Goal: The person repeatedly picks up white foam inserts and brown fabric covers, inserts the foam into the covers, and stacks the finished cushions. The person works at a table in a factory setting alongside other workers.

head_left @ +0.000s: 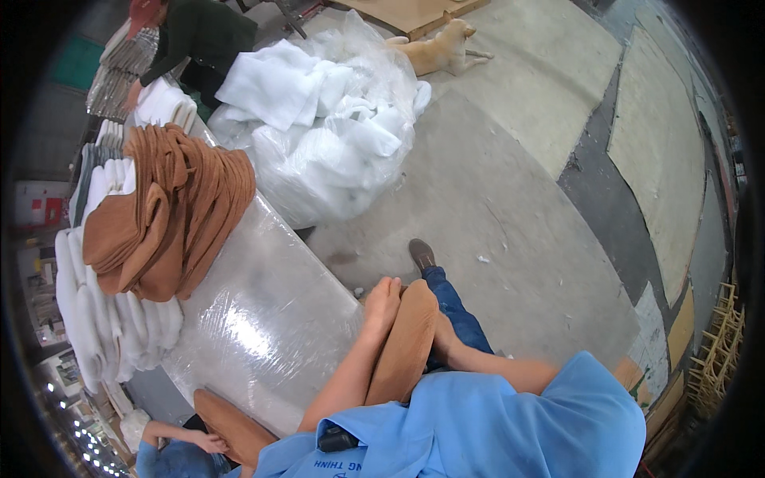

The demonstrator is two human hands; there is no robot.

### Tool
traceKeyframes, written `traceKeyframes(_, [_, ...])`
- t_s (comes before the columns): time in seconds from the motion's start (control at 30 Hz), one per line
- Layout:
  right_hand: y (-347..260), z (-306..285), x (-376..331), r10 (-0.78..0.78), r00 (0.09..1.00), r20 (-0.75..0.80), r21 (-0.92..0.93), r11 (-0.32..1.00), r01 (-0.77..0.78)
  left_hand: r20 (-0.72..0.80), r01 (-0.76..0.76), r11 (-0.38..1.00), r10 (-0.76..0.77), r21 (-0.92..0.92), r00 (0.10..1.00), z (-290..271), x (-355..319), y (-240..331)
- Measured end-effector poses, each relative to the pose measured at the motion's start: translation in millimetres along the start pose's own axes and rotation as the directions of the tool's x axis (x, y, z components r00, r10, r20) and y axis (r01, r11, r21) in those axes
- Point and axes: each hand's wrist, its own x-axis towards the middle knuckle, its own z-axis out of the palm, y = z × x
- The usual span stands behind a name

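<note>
At the near edge of the table [271,319], which is wrapped in clear plastic film, the person in the blue shirt is pressing a brown cover [402,350] between both hands. The left hand [382,307] is lying flat against the cover's left face, fingers stretched and pointing away from the body. The right hand [442,334] is sitting against the right face, mostly hidden behind the cover, so I cannot tell whether its fingers are curling or lying flat. The cover's long axis is running from the chest outward toward the floor, standing on edge between the palms, and both hands are equally close to it. At the table's near left corner, a second person's hand [211,440] is resting on another brown piece [231,430]. Farther along the table, a stack of brown covers [171,215] is slumping over a row of white pads [103,319]. Beyond the table's far end, a clear bag of white stuffing [335,127] is lying on the floor, a third person [191,40] is bending over stacked goods, and a tan dog [438,48] is lying down.
</note>
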Motion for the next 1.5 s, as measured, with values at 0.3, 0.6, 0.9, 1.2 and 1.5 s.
traceKeyframes(0.3, [-36,15,-29,0.214,0.977,0.023,0.447,0.871,-0.201,-0.059,0.031,0.981,-0.02,0.194,0.998,23,-3,10])
traceKeyframes(0.6, [-18,1,-20,0.265,0.958,0.108,0.235,0.93,-0.283,-0.154,-0.076,0.996,0.08,0.036,0.985,11,-22,3])
traceKeyframes(0.9, [-26,9,-11,0.239,0.955,0.175,0.12,0.958,-0.262,-0.064,0.117,0.983,-0.109,0.142,0.992,-56,-140,-90])
traceKeyframes(1.2, [-37,-1,-14,0.276,0.94,0.201,0.011,0.959,-0.284,-0.531,0.105,0.966,0.038,0.235,0.847,-15,-155,-126])
traceKeyframes(1.5, [-94,-8,1,0.239,0.799,0.552,-0.127,0.971,-0.202,-0.62,0.196,0.974,-0.225,-0.117,0.751,-59,-214,-133])
